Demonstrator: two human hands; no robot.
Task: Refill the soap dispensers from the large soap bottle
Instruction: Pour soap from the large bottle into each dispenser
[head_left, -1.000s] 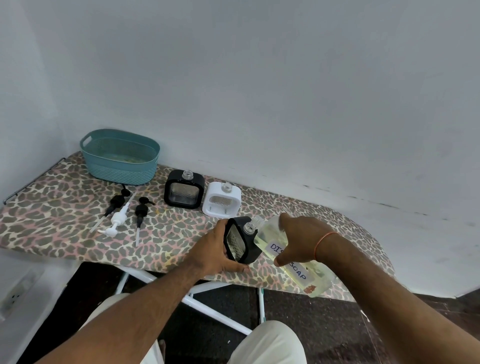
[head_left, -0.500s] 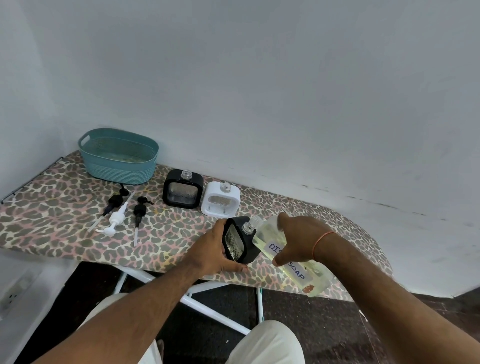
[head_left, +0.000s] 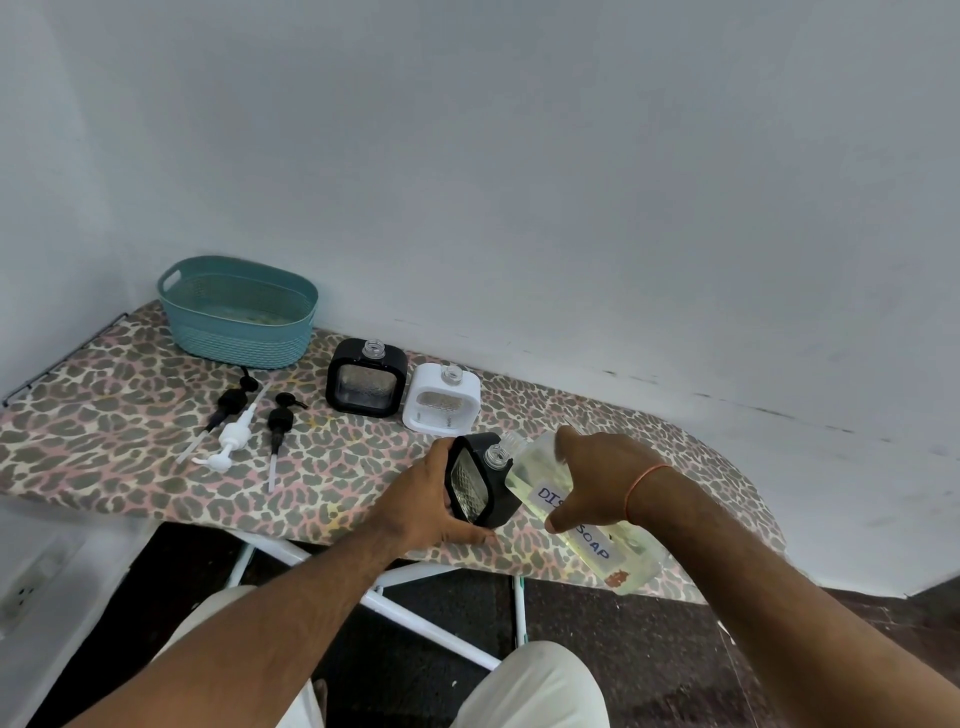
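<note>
Left hand (head_left: 434, 501) grips the tilted black dispenser (head_left: 480, 480), neck angled toward the large soap bottle (head_left: 571, 512) that the right hand (head_left: 597, 480) clamps, lining up the pour.

Head view, steeply downward, close

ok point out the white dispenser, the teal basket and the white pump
white dispenser (head_left: 441, 401), head view, on its front face.
teal basket (head_left: 236, 340), head view, on its outer front wall.
white pump (head_left: 234, 435), head view, on its collar.
</note>
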